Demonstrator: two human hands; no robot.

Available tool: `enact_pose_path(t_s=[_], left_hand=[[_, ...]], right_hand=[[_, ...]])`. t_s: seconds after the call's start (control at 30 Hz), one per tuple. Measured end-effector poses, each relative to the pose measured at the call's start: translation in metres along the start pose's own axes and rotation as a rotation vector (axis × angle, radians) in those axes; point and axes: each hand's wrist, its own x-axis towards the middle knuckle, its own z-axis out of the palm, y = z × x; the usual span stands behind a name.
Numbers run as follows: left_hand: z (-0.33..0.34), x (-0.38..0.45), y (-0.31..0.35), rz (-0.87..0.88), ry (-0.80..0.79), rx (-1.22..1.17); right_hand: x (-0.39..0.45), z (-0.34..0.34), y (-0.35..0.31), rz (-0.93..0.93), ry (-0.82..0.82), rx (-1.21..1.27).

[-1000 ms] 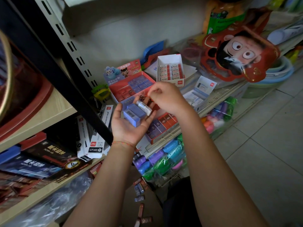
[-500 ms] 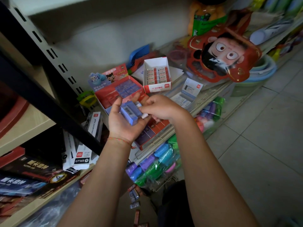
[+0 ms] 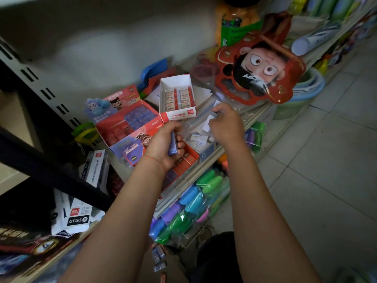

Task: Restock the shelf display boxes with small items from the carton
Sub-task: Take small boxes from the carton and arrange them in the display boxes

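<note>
Left hand: the left hand (image 3: 163, 144) is curled round a small stack of purple erasers (image 3: 173, 145), held on edge above the shelf, with a thin red string at the wrist.
Right hand: the right hand (image 3: 225, 124) hovers further back over a clear plastic bag of packets (image 3: 201, 135), fingers bent inward; whether they pinch anything I cannot tell (the fingertips are turned away and blurred).
Red display box: the red display box (image 3: 130, 123) stands open just behind the left hand, with purple pieces in its right half and red ones in its left, and a cartoon card rising at its back.
White box: the white box (image 3: 177, 99) sits beside it to the right, flap up, two rows of white-and-red erasers inside.
Front tray: a red tray (image 3: 186, 160) lies partly under the left hand, at the shelf edge.
Shelf: the shelf (image 3: 206, 166) also carries a large red cartoon-face bag (image 3: 259, 72) at the back right.
Below: coloured rolls in clear wrap (image 3: 193, 203) hang under the shelf edge; a few small wrapped pieces (image 3: 158, 255) lie low down between the arms.
</note>
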Motion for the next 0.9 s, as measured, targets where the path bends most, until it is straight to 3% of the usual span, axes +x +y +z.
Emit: enact_pose_path(t_s=[0.13, 0.33, 0.4, 0.47, 0.5, 0.57, 0.67, 0.73, 0.9], left_hand=[[0.0, -0.003, -0.002, -0.016, -0.055, -0.125], [-0.014, -0.011, -0.007, -0.067, -0.149, -0.56], [-0.017, -0.015, -0.006, -0.05, -0.18, -0.637], [-0.021, -0.021, -0.002, -0.034, -0.204, -0.684], [-0.023, -0.022, 0.0, -0.024, -0.207, -0.688], [-0.026, -0.026, 0.003, -0.005, -0.224, -0.648], [-0.032, -0.031, 0.008, 0.047, -0.198, -0.51], [-0.04, -0.033, 0.011, 0.072, -0.127, -0.444], [-0.06, -0.035, 0.009, 0.2, 0.075, -0.312]], right_hand=[[0.002, -0.001, 0.004, -0.01, -0.012, -0.153], [-0.001, -0.011, 0.0, 0.01, 0.07, -0.5], [-0.005, -0.01, -0.007, -0.009, 0.093, -0.492], [-0.012, -0.008, -0.019, -0.139, 0.097, -0.326], [-0.016, -0.005, -0.027, -0.189, 0.019, -0.184], [-0.031, 0.002, -0.046, -0.22, -0.304, 0.022], [-0.05, 0.024, -0.059, -0.234, -0.671, -0.083], [-0.052, 0.037, -0.057, -0.22, -0.7, -0.086], [-0.048, 0.047, -0.063, -0.13, -0.584, 0.148]])
